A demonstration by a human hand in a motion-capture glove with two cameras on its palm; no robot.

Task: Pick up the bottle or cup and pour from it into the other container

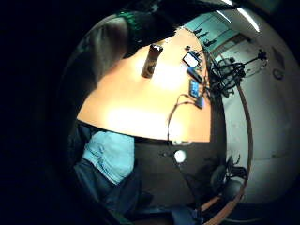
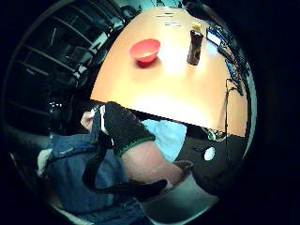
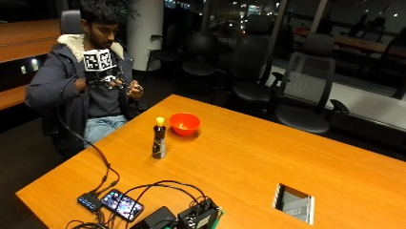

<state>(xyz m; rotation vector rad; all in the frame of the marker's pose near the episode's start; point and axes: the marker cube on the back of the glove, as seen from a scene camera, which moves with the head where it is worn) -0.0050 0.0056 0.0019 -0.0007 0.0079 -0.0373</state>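
1. A large orange wooden counter (image 3: 266,157) fills the foreground of the outside view, with a rectangular cable port (image 3: 294,202) set into its top.
2. Several dark office chairs (image 3: 306,86) stand behind it on a dark floor.
3. A pale round column (image 3: 145,28) rises at the back.
4. Dark windows (image 3: 241,9) show small points of light.
5. A second wooden table (image 3: 28,38) stands along one side wall.

table (image 3: 266,157): looking like smooth orange wood, shining under the light
bowl (image 3: 185,123): showing glossy red plastic
bottle (image 3: 158,143): gleaming dark and glossy, yellow cap
right hand (image 2: 123,126): wearing matt black cloth
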